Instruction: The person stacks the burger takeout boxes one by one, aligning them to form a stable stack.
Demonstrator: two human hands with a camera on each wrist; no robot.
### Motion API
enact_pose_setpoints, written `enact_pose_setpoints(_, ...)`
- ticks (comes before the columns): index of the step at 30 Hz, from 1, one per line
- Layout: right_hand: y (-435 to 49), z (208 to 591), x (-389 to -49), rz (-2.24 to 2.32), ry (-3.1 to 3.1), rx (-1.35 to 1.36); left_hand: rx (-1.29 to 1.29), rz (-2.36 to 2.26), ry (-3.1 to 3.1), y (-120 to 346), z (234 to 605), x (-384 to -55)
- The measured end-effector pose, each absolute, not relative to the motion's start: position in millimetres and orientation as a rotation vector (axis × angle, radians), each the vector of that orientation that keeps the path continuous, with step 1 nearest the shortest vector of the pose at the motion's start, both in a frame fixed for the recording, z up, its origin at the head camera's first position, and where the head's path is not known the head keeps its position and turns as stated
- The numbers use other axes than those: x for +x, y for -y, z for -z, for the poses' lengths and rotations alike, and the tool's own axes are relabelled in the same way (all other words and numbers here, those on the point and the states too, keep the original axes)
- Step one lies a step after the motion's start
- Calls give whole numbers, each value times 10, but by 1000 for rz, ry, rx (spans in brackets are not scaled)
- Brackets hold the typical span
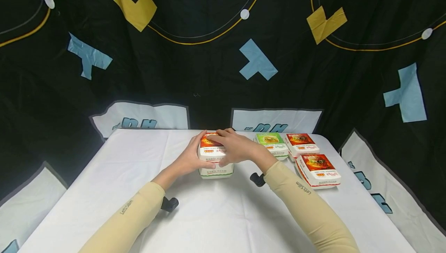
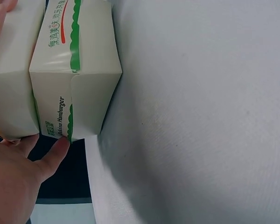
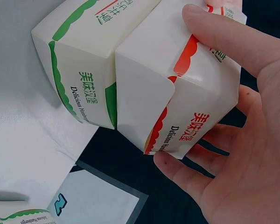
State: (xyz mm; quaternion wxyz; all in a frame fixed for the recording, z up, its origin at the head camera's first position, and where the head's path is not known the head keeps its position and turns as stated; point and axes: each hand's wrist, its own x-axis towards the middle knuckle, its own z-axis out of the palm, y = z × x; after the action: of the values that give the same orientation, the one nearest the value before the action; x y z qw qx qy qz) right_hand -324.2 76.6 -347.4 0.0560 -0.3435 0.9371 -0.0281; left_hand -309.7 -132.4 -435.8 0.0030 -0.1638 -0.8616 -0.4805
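A red-topped hamburger box [image 1: 211,151] sits on a green-trimmed hamburger box [image 1: 216,172] at the far middle of the table. My left hand [image 1: 191,155] grips the upper box's left side, thumb along the front. One left finger touches the lower green-trimmed box [image 2: 56,74] in the left wrist view. From the right, my right hand [image 1: 238,146] holds the same upper box. The right wrist view shows my right thumb across the front of the red-trimmed box [image 3: 177,79] and the other fingers around its far side.
To the right lie a green-topped box [image 1: 271,144] and two red-topped boxes, one farther back [image 1: 300,144] and one nearer [image 1: 318,171]. A white cloth covers the table [image 1: 209,214]. Behind it hangs a black curtain [image 1: 195,75] with taped shapes.
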Motion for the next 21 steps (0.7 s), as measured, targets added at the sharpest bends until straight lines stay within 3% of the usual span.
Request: enact_pose_setpoints(21,-816,3473,-3213,137,-2852,-1090,-518,1471,2725,1350,4311,-3096)
